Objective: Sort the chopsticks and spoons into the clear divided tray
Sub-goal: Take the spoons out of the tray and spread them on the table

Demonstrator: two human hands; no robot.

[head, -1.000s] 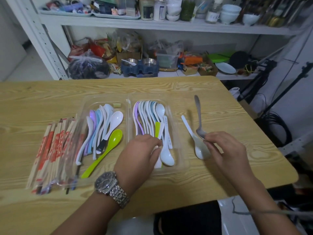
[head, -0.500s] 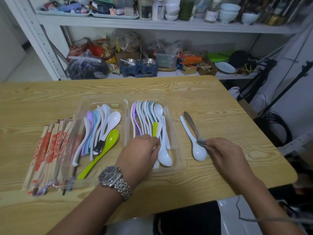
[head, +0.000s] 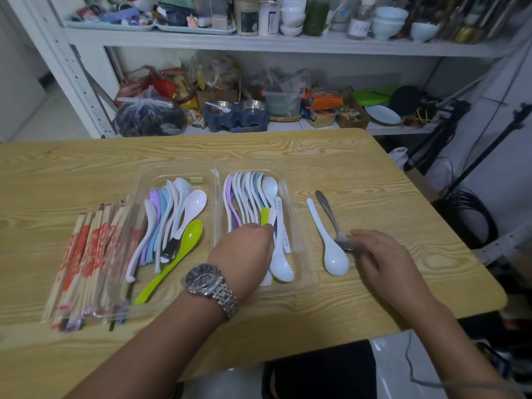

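Note:
A clear divided tray (head: 309, 272) lies mid-table. Its left compartment (head: 149, 180) holds pastel spoons and a lime green spoon (head: 184, 246). The right compartment holds a row of white, purple and blue spoons (head: 247, 194). My left hand (head: 243, 254), with a wristwatch, rests in that right compartment, fingers curled over the spoon handles. On the bare table to the right lie a white spoon (head: 331, 251) and a metal spoon (head: 326, 210), side by side. My right hand (head: 380, 260) pinches the metal spoon's bowl. Wrapped chopsticks (head: 86, 260) are stacked at the far left under clear plastic.
The wooden table (head: 403, 203) ends close on the right and near sides. Behind it stands a white shelf unit (head: 259, 41) packed with bowls, jars and bags. Tripod legs and coiled cable (head: 472, 214) are on the floor to the right.
The metal spoon, held up on end a second ago, has been tipped down and now lies flat beside the white spoon. My left hand has stayed on the spoon handles.

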